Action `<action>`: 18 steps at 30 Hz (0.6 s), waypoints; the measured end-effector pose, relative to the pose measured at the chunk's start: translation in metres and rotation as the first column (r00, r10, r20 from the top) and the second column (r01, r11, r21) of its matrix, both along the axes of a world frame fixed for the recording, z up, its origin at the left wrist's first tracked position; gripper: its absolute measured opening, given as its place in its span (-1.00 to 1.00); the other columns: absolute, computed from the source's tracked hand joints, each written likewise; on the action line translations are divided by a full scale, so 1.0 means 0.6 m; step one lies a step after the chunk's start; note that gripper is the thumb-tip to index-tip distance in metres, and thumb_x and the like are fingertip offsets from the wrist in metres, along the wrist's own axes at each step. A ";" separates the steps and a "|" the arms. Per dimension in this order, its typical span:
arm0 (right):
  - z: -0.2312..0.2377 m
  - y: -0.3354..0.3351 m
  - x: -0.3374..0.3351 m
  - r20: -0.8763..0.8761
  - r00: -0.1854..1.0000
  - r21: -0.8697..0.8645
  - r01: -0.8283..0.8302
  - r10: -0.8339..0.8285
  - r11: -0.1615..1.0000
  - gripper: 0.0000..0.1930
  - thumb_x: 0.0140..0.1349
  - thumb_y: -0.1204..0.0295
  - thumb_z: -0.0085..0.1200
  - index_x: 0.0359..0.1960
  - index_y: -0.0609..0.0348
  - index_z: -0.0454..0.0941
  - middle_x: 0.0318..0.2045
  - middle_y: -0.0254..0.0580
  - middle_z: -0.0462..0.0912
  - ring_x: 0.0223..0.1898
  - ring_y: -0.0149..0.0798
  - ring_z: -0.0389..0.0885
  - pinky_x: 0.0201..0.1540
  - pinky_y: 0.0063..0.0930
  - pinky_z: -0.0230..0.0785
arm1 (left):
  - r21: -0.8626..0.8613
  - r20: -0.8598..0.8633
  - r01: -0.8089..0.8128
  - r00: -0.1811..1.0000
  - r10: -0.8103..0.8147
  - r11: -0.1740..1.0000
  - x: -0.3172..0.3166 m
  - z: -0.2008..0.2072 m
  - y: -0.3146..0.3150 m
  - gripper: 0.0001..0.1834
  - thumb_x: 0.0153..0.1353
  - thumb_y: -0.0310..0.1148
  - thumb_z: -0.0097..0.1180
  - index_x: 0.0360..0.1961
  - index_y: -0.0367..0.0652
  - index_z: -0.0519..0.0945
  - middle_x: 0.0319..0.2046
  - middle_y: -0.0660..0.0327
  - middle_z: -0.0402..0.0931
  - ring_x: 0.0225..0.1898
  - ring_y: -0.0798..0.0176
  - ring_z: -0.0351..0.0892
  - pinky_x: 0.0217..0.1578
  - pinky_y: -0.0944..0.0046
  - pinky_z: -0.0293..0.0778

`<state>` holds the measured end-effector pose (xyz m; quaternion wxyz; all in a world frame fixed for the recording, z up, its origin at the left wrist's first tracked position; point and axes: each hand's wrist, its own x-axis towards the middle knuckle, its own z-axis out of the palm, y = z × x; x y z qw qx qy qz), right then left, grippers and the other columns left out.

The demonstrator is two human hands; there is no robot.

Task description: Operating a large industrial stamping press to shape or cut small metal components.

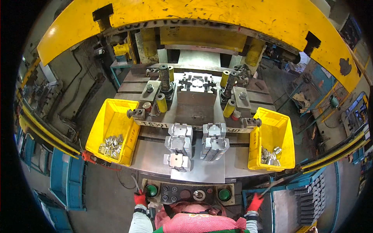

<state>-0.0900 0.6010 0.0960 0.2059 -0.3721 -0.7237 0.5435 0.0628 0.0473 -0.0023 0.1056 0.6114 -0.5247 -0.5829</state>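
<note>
Pink cloth, rods in hands

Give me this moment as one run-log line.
left hand: red-gloved, beside green button | right hand: red-gloved, at thin rod, grip unclear | metal stacks: between yellow bins | bins: small metal pieces inside

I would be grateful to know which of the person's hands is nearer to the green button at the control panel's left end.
Left: the left hand is close by the green button, on its left; the right hand is far across, beyond the control panel's right end.
</note>
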 end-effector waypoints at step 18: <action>-0.166 -0.085 -0.018 0.654 0.637 0.091 -0.602 0.408 0.793 -0.07 -0.42 0.13 0.30 -0.01 0.40 0.09 -0.21 0.20 0.44 -0.13 0.07 0.41 -0.14 -0.27 0.29 | -0.323 0.401 0.314 0.900 -0.171 0.893 -0.049 -0.014 0.001 -0.13 -0.37 -0.16 0.33 -0.03 -0.36 0.18 -0.16 -0.10 0.36 -0.09 -0.07 0.34 -0.11 0.16 0.29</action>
